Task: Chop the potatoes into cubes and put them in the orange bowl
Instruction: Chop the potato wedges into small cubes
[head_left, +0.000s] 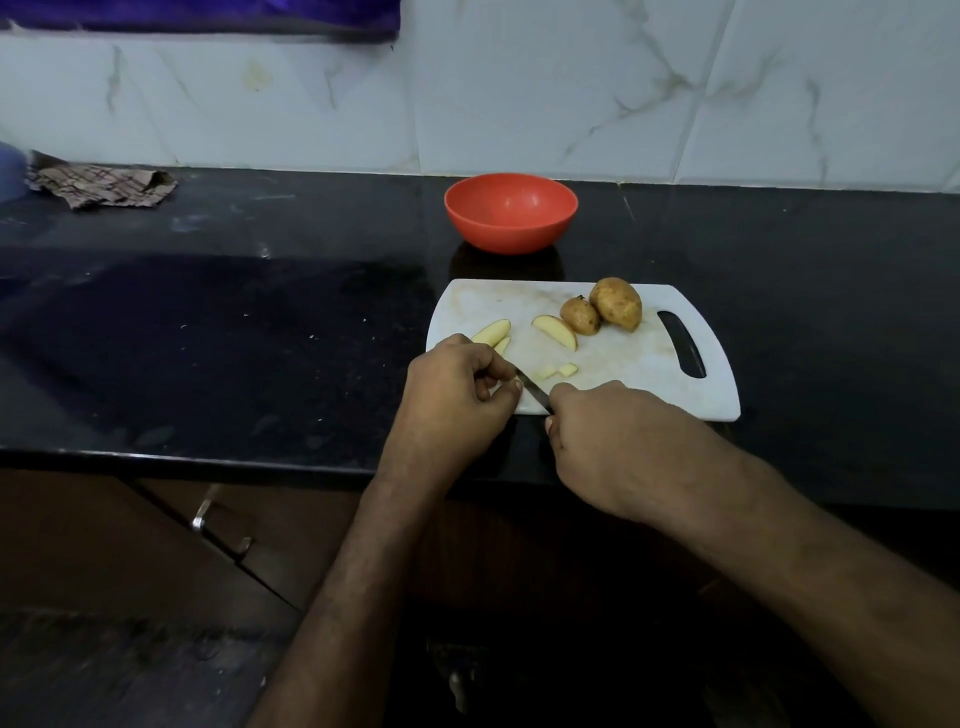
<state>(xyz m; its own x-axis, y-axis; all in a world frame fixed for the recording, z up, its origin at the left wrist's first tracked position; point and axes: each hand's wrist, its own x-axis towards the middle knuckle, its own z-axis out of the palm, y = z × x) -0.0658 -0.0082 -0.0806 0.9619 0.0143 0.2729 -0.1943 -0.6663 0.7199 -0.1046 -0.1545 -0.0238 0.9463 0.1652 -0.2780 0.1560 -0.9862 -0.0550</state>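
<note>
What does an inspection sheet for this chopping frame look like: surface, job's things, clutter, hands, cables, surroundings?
Surface: black stone counter, smudged and speckled, bearing a white cutting board.
Job's things: two whole potatoes at the board's far side; potato wedges and small cut pieces mid-board; orange bowl behind the board, no pieces seen in it.
Clutter: crumpled checked cloth at the far left.
Hands: left hand curled over a piece that is hidden; right hand grips the knife.
Cables: nothing seen.
Surroundings: marble-tiled wall; cabinet handle below the counter.
</note>
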